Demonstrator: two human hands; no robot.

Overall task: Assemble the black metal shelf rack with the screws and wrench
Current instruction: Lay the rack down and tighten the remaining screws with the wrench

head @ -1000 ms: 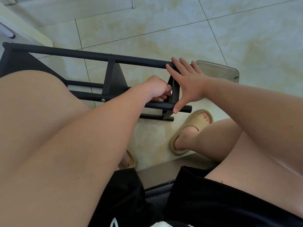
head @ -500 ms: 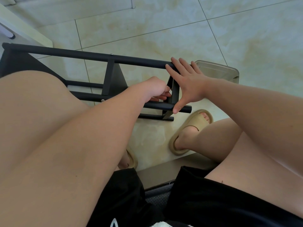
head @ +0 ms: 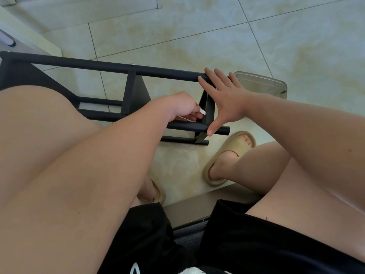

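Rack [head: 131, 95] sat on the tiled floor [head: 197, 26] in front of you, its long black bars running left to right across the view, the left part hidden behind your left thigh [head: 49, 135]. Its right end was just beside a grey metal tray [head: 262, 82] and beyond your sandal [head: 233, 155]. At that end a short upright [head: 209, 107] joined the far bar [head: 167, 73] to the near bar [head: 189, 126], square to the long axis.

Your right hand [head: 227, 99] was flat against the outer face of that upright, fingers straight and slightly spread, fingertips on the far bar, thumb tip on the near bar. Your left hand [head: 181, 106] was on the inner side, fingers curled, pinching a small pale piece [head: 201, 112] right against the upright; whether that was a screw or the wrench, the view did not show.

The joint lay just to the right of your left fingertips, so that hand looked like the working one; I judge the next move had to drive along the bars' long axis, toward your right palm, which was placed to take the push
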